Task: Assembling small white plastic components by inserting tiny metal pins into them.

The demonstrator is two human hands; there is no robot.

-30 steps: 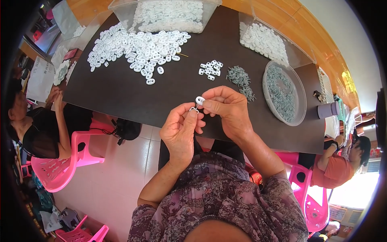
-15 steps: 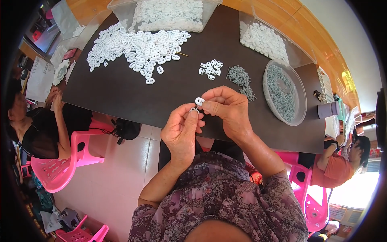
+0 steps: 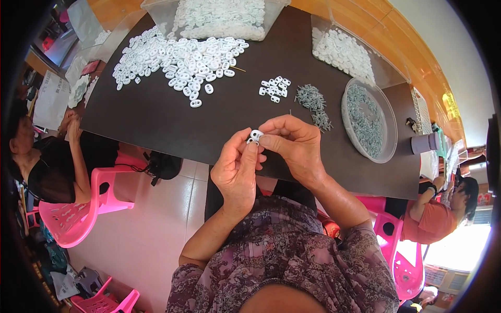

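Observation:
Above the table's near edge my two hands meet. My left hand (image 3: pixel 235 172) pinches a small white plastic piece with holes between thumb and fingertips; the fingers hide most of it. Held against its top by the thumb and forefinger of my right hand (image 3: pixel 300 148) is another white two-holed piece (image 3: pixel 256 134). The two pieces touch, or nearly so. Beyond the hands lie a small cluster of white pieces (image 3: pixel 275 89) and a heap of thin grey screw-like pins (image 3: pixel 311 98). A large spread of white two-holed pieces (image 3: pixel 182 60) covers the table's far left.
A clear bin (image 3: pixel 156 11) of white pieces stands at the back, another clear bin (image 3: pixel 392 67) at the back right. On the right are a round clear tub (image 3: pixel 380 158) of grey pins and a grey-purple cup (image 3: pixel 425 143). People sit left and right on pink chairs (image 3: pixel 94 208).
My right hand has brought its white piece down and slightly left onto the one in my left hand. The gap between the two pieces has closed.

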